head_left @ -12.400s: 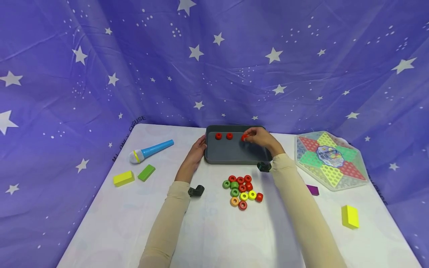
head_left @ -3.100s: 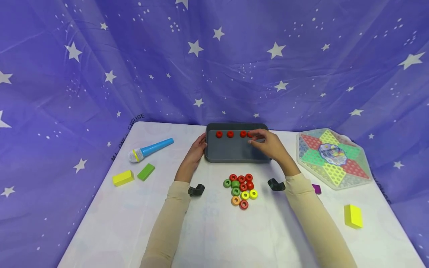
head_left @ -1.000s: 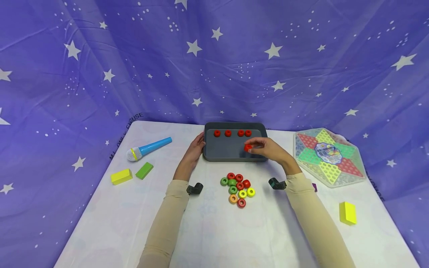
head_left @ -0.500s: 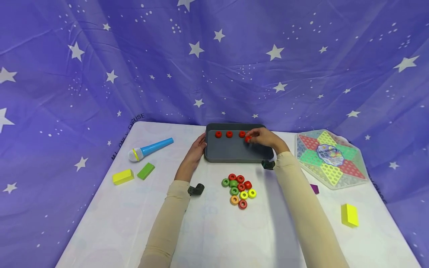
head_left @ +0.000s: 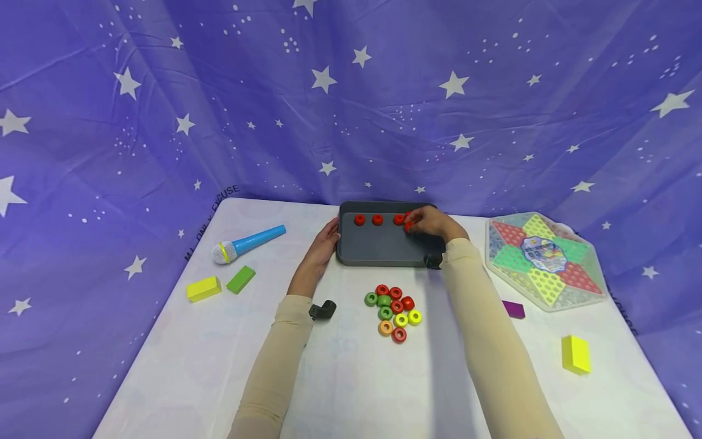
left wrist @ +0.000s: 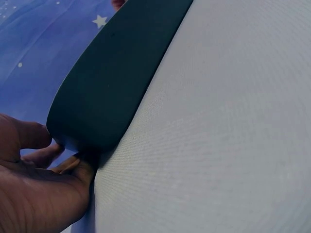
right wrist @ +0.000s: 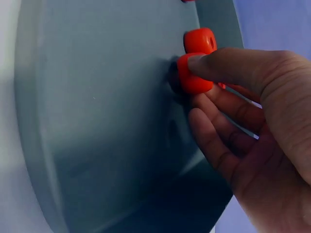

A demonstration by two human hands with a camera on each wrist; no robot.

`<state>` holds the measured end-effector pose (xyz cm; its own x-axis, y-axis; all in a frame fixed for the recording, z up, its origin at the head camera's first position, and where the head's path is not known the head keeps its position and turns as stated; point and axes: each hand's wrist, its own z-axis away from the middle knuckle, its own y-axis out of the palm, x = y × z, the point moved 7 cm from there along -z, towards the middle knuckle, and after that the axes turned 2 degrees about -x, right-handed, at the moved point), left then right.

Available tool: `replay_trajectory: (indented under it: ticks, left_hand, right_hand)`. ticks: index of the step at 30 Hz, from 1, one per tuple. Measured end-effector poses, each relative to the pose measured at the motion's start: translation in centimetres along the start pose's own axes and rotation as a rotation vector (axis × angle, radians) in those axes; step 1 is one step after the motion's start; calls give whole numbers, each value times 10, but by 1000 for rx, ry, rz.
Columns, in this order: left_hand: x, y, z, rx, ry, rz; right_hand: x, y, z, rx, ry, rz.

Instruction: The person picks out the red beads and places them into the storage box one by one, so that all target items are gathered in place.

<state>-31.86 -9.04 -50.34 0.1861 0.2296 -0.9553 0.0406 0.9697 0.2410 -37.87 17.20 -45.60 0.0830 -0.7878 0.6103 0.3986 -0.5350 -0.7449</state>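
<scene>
My right hand (head_left: 433, 222) pinches a red bead (right wrist: 194, 75) between thumb and fingers, low over the floor of the dark grey tray (head_left: 378, 247). Right behind it in the right wrist view is another red bead (right wrist: 200, 40). Along the tray's far side stand red beads, among them a left one (head_left: 359, 219), a middle one (head_left: 377, 219) and a third (head_left: 398, 219); one more is mostly hidden by the right hand. My left hand (head_left: 320, 249) rests at the tray's left end, fingertips touching its outer wall near the corner (left wrist: 73, 141).
In front of the tray lies a loose cluster of red, green, yellow and orange beads, including a green bead (head_left: 386, 313). At left are a toy microphone (head_left: 247, 244), a yellow block (head_left: 203, 289) and a green block (head_left: 241, 280). A star-patterned board (head_left: 545, 262), purple piece (head_left: 514, 310) and yellow block (head_left: 576, 355) lie right.
A fourth red bead has joined the far row. My right hand has since taken another red bead from the cluster and carried it back toward the row. The left hand has stayed at the tray.
</scene>
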Motion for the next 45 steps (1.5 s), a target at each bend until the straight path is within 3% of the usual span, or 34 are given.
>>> replay_trajectory:
  ticks: [8, 29, 41, 45]
  left_hand:
    - [1, -1, 2, 4, -12, -16]
    - [-2, 0, 2, 2, -2, -12]
    - [-3, 0, 3, 15, 18, 3]
    - [-3, 0, 3, 16, 21, 2]
  right_hand:
    - [-2, -1, 2, 27, 21, -1]
    - [6, -5, 6, -23, -29, -18]
    - [11, -14, 17, -86, -109, -174]
    - [31, -18, 39, -90, -148, -224]
